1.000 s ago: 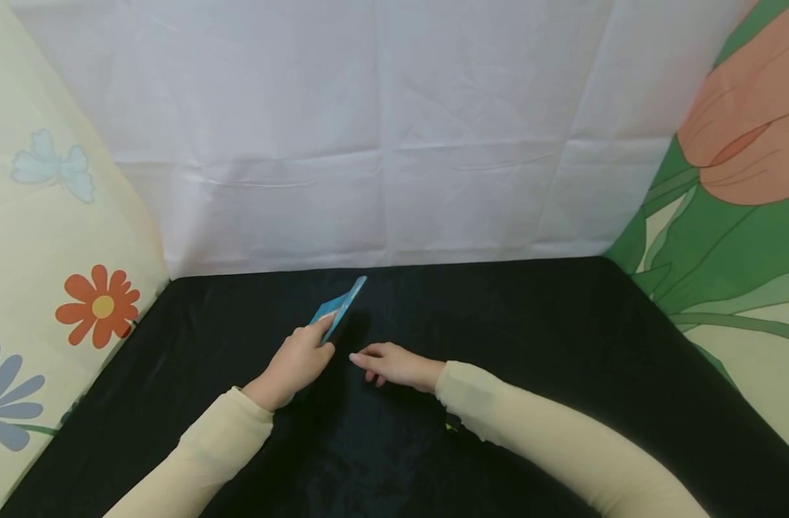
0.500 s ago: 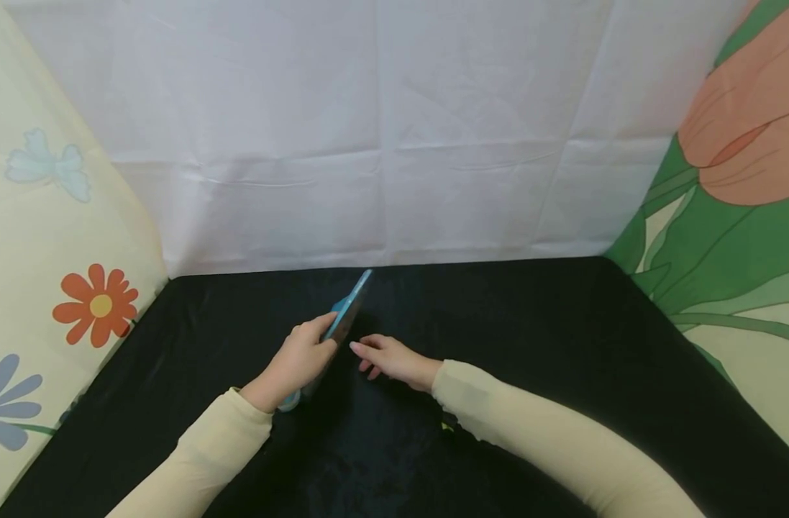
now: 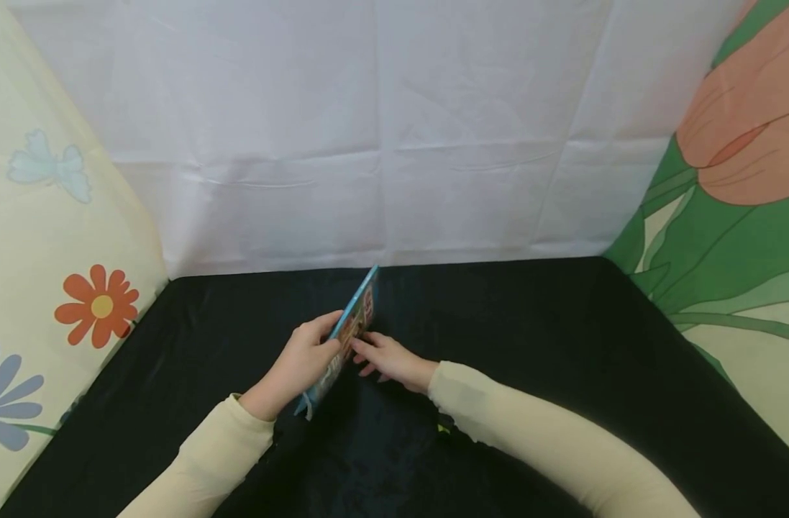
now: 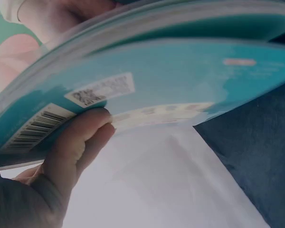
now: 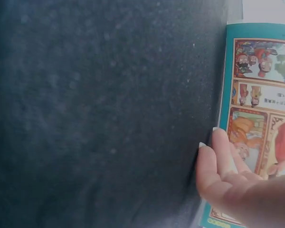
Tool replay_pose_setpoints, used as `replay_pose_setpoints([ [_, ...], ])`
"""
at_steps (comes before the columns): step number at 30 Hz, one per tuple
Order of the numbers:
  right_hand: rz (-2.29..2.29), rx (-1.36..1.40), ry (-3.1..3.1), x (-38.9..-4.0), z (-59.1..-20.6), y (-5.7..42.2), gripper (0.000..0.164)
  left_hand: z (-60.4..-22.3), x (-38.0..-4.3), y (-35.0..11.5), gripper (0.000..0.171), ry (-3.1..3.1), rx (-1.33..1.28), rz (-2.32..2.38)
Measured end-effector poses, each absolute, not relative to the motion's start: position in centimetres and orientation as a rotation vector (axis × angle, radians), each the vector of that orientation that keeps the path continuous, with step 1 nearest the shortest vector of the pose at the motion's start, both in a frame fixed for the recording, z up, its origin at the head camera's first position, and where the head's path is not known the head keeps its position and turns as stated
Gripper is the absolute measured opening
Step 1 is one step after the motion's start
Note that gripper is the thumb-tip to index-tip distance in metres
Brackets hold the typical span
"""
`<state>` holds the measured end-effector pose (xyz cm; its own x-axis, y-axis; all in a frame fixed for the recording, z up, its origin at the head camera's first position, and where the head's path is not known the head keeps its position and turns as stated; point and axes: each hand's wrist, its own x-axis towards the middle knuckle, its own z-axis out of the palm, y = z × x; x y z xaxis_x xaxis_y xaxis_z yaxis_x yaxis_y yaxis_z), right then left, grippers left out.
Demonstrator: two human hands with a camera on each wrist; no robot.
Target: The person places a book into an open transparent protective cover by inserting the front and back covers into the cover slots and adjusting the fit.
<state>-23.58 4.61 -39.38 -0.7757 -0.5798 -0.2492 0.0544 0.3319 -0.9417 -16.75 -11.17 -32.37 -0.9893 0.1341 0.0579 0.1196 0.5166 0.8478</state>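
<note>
A thin, flexible book (image 3: 362, 311) with a teal border stands tilted above the black cloth. My left hand (image 3: 303, 365) grips it by its edge, thumb on the picture-covered face. Seen from the left wrist, the fingers press on the teal back cover (image 4: 175, 71) near a barcode (image 4: 38, 126), and the pages bow slightly. My right hand (image 3: 390, 361) is at the book's opposite edge, fingers relaxed and fingertips right at the cover. The right wrist view shows framed cartoon pictures (image 5: 256, 61) on that cover, partly hidden behind the right hand (image 5: 228, 185).
Black cloth (image 3: 511, 324) covers the table. Behind it hangs a white sheet (image 3: 381, 144), with flower-printed cloths (image 3: 103, 309) at left and right. A small yellow-green item (image 3: 443, 428) shows under my right sleeve.
The book has swung round in my left hand, so its picture-covered face now shows from above. My right hand has shifted slightly left and meets its edge.
</note>
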Motion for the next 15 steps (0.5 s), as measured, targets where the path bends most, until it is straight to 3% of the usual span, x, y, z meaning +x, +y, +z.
replay_pose_setpoints([
  [15, -1.716, -0.341, 1.952, -23.8, -39.3, 6.5, 0.065, -32.0, -15.9, -11.6, 0.050, 2.229, 0.185, 2.099],
])
